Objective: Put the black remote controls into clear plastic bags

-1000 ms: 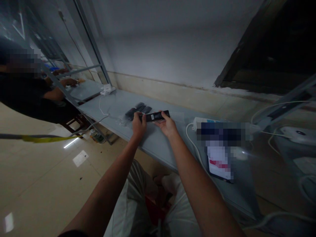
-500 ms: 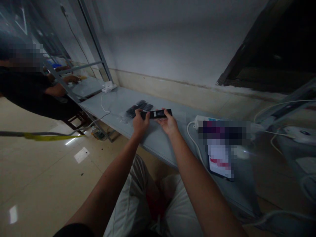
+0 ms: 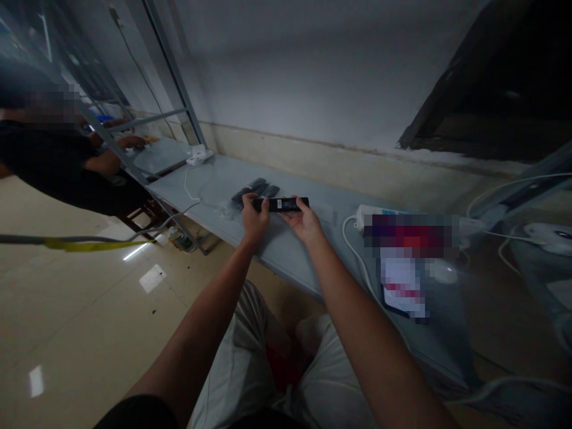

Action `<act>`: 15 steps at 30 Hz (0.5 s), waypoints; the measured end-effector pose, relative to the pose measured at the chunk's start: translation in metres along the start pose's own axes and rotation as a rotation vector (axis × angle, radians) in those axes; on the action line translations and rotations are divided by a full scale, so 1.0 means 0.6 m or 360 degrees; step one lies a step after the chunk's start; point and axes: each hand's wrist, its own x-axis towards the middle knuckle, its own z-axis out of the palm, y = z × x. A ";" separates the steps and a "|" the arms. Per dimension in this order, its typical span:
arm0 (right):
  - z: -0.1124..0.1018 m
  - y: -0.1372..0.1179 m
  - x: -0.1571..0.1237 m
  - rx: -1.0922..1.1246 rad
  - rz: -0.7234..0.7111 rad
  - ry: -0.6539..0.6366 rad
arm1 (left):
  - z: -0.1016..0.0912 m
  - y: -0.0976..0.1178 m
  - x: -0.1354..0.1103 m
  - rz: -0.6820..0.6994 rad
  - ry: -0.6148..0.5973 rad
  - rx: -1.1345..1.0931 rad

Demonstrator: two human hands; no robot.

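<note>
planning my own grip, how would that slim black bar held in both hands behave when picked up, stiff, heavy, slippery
Probably stiff: the black bar lies straight between the left hand and right hand, gripped only at its ends. Likely light: two end grips hold it clear of the table. Its flat-looking shape suggests it would slide there, not roll.

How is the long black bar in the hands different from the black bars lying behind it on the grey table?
The slim black bar is held over the grey table by the left hand and right hand; the bunch of black bars lies on it. The held bar is single; the bunch is several, side by side. Both are dark, long and narrow.
</note>
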 end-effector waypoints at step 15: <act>-0.003 -0.006 -0.002 -0.0005 -0.0013 0.0083 | -0.003 0.002 0.003 0.0081 -0.0067 -0.0006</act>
